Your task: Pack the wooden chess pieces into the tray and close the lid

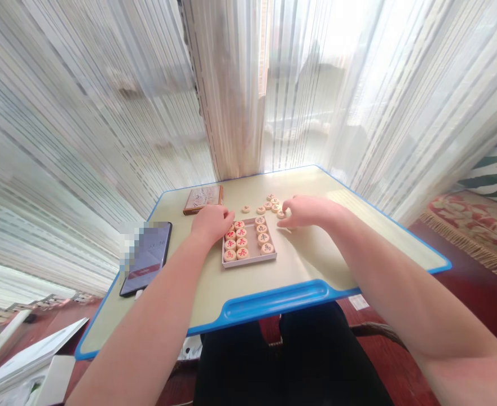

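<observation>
A shallow white box tray [251, 260] lies on the small table, with round wooden xiangqi pieces in it. Two columns of red-marked pieces [242, 243] fill its left side, and a column of dark-marked pieces [263, 238] stands along the right; the strip between is bare. My left hand [212, 224] is curled at the tray's far left corner, its fingers closed on the edge and partly covering a piece. To the right of the tray, my right hand [305, 211] has thumb and fingers around one xiangqi piece [281, 214] on the tabletop.
Several loose pieces [268, 206] lie beyond the tray, one piece [246, 208] slightly apart. A brown patterned box [203, 199] sits at the back left. A phone [149, 256] lies by the left edge. The table's blue rim [277, 299] faces me; sheer curtains [235, 84] hang behind.
</observation>
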{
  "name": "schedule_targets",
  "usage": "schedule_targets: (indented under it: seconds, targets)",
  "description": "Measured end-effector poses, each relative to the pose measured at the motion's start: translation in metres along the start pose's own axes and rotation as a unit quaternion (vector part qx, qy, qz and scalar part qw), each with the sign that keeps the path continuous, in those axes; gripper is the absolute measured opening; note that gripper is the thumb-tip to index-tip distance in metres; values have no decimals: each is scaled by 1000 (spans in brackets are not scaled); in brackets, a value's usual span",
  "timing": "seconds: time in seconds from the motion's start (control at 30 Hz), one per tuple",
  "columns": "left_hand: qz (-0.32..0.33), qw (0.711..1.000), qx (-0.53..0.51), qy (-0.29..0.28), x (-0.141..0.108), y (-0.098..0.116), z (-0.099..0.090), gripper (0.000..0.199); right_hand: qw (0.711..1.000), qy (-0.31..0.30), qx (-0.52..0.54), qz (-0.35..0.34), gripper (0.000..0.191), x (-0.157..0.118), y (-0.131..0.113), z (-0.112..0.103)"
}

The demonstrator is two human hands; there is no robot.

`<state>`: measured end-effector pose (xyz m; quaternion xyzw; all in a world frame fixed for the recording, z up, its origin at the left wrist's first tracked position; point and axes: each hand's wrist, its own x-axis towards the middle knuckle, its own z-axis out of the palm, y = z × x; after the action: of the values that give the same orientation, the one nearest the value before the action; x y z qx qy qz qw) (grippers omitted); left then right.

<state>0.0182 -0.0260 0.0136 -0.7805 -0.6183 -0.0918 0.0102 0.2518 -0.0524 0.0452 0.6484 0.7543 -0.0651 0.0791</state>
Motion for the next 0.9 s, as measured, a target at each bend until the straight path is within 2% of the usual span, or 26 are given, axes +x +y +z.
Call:
schedule_targets:
  seconds: [0.07, 0.23, 0.4, 0.5, 0.63, 0.77, 0.9]
  targets:
    - [-2, 1000, 1, -2, 0, 0, 0, 41, 999, -31, 12, -21, 54, -2, -1, 0]
    - [7, 1000, 3, 2, 1, -1, 1, 42, 996, -63, 51, -45, 55, -6, -1, 0]
    - [11, 1000, 4, 2, 1, -2, 2, 41, 995, -34, 85, -49, 50, -12, -4, -9]
    - [3, 1000, 5, 0, 1, -1, 1, 41, 987, -16, 146, -67, 46, -15, -6, -16]
    - [-1, 1000, 3, -4, 0, -1, 1, 41, 960, -7, 216, -177, 36, -17, -12, -14]
    - [5, 1000, 4, -1, 1, -1, 1, 41, 922, -35, 256, -289, 35, -17, -26, -4]
    - [9, 1000, 1, -3, 1, -1, 1, 39, 910, -55, 247, -328, 33, -18, -38, 3]
